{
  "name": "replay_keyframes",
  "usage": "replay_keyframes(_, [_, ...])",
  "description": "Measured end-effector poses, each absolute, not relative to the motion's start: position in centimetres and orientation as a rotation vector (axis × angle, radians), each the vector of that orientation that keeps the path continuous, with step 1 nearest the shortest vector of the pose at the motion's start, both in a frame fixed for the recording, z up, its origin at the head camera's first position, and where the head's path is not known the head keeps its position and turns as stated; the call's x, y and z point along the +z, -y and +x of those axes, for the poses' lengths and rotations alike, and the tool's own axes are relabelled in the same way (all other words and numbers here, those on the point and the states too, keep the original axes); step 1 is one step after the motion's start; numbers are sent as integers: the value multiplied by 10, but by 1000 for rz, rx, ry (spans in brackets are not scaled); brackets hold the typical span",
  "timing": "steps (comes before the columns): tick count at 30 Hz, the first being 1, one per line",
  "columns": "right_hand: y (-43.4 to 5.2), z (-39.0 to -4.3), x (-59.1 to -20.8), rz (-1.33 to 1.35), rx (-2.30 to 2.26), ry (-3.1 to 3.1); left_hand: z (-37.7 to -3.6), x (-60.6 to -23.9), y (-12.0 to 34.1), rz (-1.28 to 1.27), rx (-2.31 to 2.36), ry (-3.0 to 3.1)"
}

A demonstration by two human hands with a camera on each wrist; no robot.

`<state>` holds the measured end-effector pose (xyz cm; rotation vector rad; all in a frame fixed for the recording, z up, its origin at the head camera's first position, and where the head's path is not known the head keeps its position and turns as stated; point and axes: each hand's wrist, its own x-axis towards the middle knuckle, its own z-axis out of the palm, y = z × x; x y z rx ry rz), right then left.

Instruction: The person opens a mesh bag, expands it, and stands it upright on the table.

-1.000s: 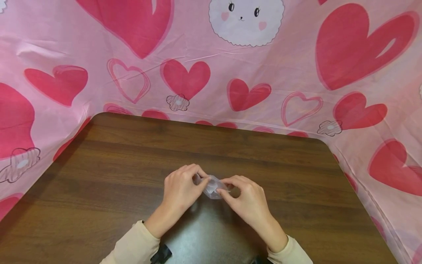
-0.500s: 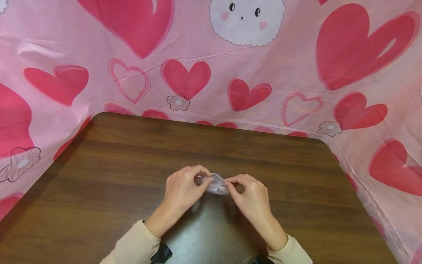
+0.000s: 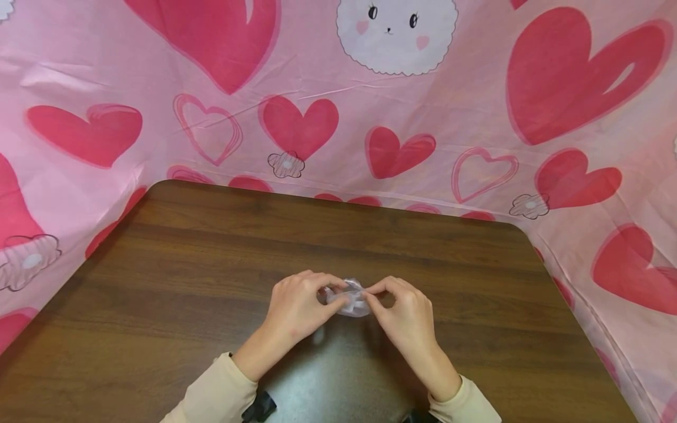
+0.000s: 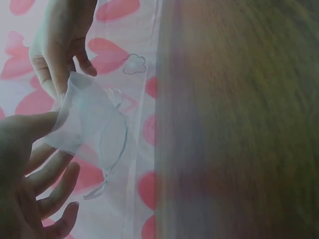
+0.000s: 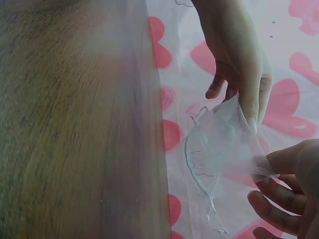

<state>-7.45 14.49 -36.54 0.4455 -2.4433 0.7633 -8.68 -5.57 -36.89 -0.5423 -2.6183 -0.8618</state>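
Observation:
A small sheer white drawstring pouch point(image 3: 357, 306) is held above the table between my two hands. My left hand point(image 3: 296, 308) pinches its left side between thumb and fingers. At the right edge, the thumb and forefinger of my right hand point(image 3: 409, 314) pinch the fabric. In the left wrist view the pouch point(image 4: 89, 119) hangs with its opening edge up between the hands, and a thin cord runs across its lower part. Loose cord ends dangle from the pouch point(image 5: 219, 144) in the right wrist view. Something whitish shows through the fabric, too blurred to tell.
A dark brown wooden table point(image 3: 211, 252) with rounded far corners lies under the hands. Pink cloth point(image 3: 338, 135) printed with red hearts hangs behind and along both sides. Black straps point(image 3: 259, 406) show near the cream sleeves point(image 3: 217, 390).
My left hand has moved slightly right, towards the right hand. My right hand has shifted a little right and up. The pouch has moved right with them and changed shape.

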Motion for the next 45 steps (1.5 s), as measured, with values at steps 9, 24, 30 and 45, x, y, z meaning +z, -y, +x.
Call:
replay_keyframes(9, [-144,-75,-368,554,794,2388,-88,-370,56,-560,-845,2543])
replay_keyframes(24, [-142,-73,-368,539,723,2530,-89,-370,58,-351,-882,2492])
replay_keyframes(30, [-143,-75,-369,488,718,2471,-89,-370,58,-360,-902,2523])
replay_keyframes(45, [-143,-75,-369,591,784,2419,-88,-372,55,-494,-846,2619])
